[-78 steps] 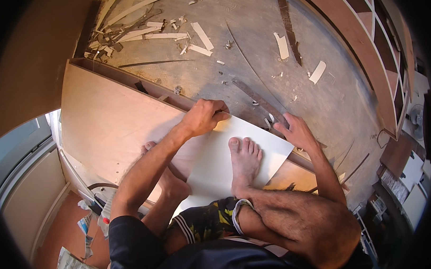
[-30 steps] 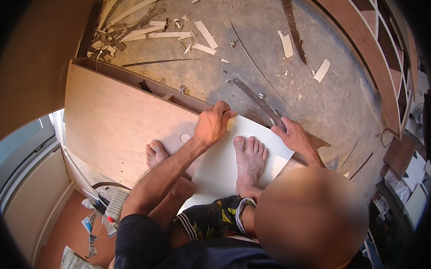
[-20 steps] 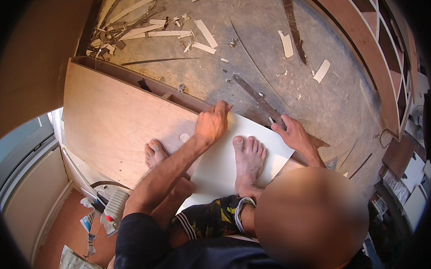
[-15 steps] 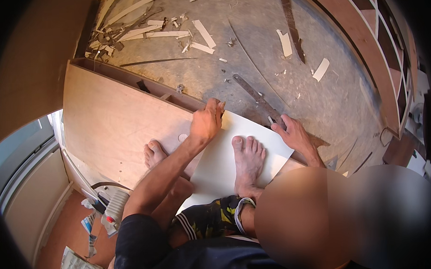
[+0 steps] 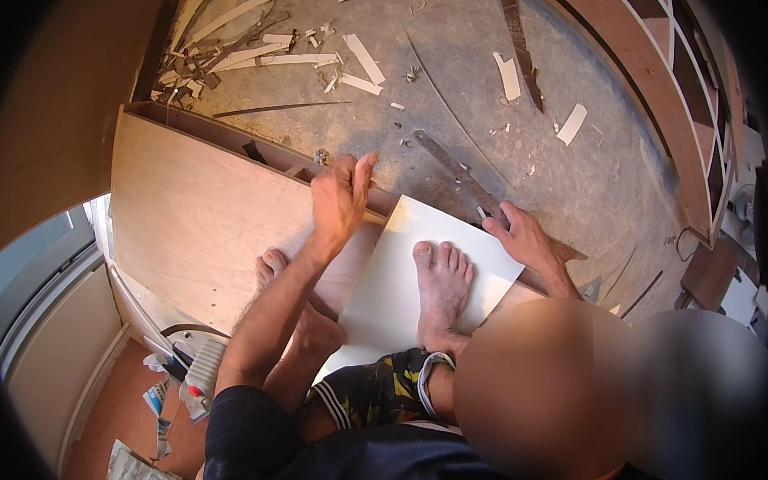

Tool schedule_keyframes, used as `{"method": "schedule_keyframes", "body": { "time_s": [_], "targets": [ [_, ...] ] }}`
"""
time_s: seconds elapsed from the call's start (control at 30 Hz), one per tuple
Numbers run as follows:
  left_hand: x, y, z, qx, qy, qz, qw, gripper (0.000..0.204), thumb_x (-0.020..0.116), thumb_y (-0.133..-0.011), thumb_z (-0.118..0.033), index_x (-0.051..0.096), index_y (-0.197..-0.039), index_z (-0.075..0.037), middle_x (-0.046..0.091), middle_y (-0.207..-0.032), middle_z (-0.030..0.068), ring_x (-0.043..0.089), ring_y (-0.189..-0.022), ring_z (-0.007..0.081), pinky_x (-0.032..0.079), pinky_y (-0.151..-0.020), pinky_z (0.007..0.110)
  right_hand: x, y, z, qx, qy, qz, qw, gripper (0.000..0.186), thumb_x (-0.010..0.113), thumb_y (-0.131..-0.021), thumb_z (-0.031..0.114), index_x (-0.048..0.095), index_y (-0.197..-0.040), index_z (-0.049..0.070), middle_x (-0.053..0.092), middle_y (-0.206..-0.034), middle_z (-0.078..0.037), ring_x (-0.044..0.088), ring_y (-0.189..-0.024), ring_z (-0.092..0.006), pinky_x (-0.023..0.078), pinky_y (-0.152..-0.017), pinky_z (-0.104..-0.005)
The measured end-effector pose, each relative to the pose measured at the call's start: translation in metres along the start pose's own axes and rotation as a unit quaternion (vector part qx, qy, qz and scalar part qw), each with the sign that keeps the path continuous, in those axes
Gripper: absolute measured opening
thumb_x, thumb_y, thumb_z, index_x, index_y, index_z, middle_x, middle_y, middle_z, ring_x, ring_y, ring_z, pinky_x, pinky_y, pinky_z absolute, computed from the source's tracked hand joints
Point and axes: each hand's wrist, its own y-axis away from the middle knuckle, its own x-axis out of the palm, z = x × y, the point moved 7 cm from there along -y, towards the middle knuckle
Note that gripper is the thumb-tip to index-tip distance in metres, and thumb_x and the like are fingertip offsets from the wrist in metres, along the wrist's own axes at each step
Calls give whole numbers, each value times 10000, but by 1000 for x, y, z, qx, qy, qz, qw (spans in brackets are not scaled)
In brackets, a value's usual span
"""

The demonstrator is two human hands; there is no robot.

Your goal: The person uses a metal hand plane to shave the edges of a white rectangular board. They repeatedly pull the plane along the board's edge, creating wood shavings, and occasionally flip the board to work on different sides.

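Observation:
A white sheet [image 5: 385,278] lies over a light-brown wooden panel [image 5: 196,187], with my bare right foot [image 5: 443,280] flat on it. Above the panel's far edge, left of the sheet's far corner, is my left hand [image 5: 340,199]. Its fingers are curled and the thumb points up; whatever they may hold is hidden. My right hand [image 5: 526,242] is at the sheet's right edge, fingers bent. A small pale tip [image 5: 482,212] shows by its fingertips, but I cannot make out what it belongs to. Beyond lies a long dark flat strip [image 5: 453,166] on the floor.
Pale offcuts [image 5: 363,59] and thin strips litter the grey floor [image 5: 446,68]. A shelf-like wooden frame [image 5: 649,87] curves along the right. At the lower left is a ribbed pale tool [image 5: 207,365] with a red button. My left foot [image 5: 271,265] rests on the panel.
My left hand has moved left and slightly away from me, off the sheet's far corner, which now shows. My right hand and the sheet have stayed in place.

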Motion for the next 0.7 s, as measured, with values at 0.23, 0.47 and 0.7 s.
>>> {"method": "schedule_keyframes", "body": {
  "time_s": [0.23, 0.47, 0.7],
  "targets": [
    [18, 19, -22, 89, 111, 93, 986, 287, 789, -948, -259, 710, -1026, 6, 739, -986, 204, 750, -814, 327, 563, -690, 422, 5, 0, 1, -18, -1, 0, 1000, 491, 709, -1006, 428, 574, -1016, -44, 670, -868, -282, 655, -833, -500, 497, -727, -548],
    [40, 27, -20, 6, 63, 216, 974, 364, 832, -904, -311, 717, -1006, 19, 739, -832, 222, 737, -751, 382, 562, -690, 430, 6, 0, 0, -3, -4, 11, 1000, 502, 699, -1010, 430, 585, -1057, -57, 680, -886, -290, 664, -853, -503, 506, -744, -548],
    [37, 20, -21, 38, 51, 213, 975, 207, 718, -979, -179, 767, -1062, 3, 760, -899, 226, 748, -784, 386, 570, -711, 430, 6, 0, 1, -5, 3, 12, 1000, 514, 694, -1014, 427, 589, -1087, -70, 680, -883, -292, 668, -852, -501, 510, -747, -548]
  ]
}}
